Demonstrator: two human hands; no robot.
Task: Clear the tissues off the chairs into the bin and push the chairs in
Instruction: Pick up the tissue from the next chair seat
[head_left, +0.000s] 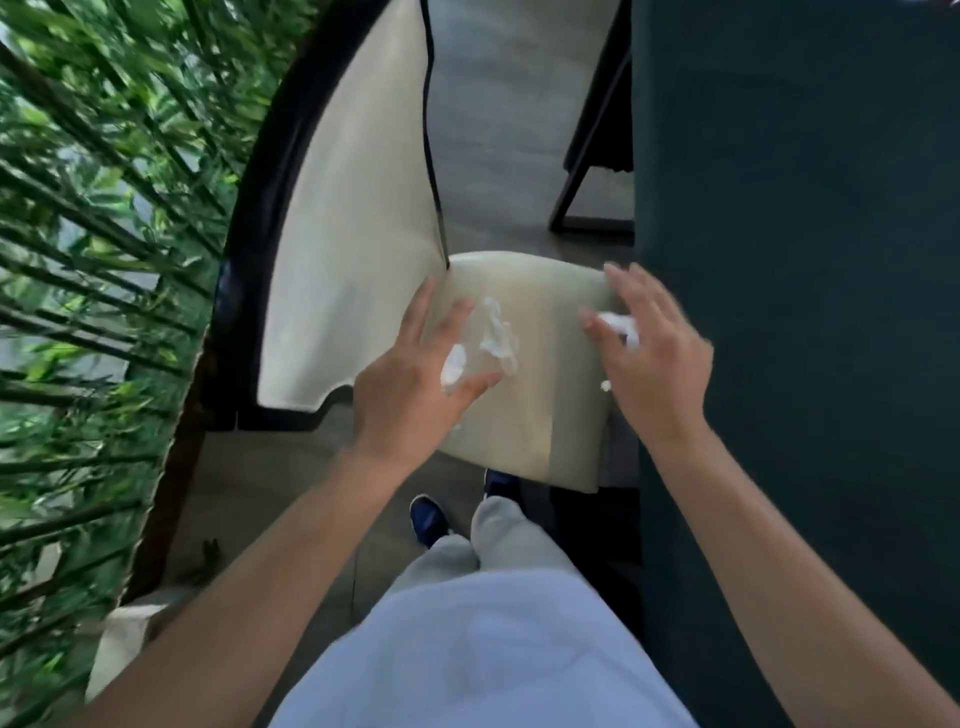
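Over the chair (524, 415) seat, the left hand (415, 374) pinches a tissue (453, 366); the right hand (654, 353) grips a wad (618, 325). Another scrap (496, 332) lies on the seat.

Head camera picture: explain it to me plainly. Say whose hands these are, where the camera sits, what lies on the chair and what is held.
No machine here: a person wears one camera on the head, looking down at their own bare arms. The left hand pinches a small white tissue wad. The right hand grips another crumpled white tissue. Between them a third loose white tissue lies on the cream padded chair seat. The dark green table edge runs along the right; green bamboo leaves fill the left. No bin shows.
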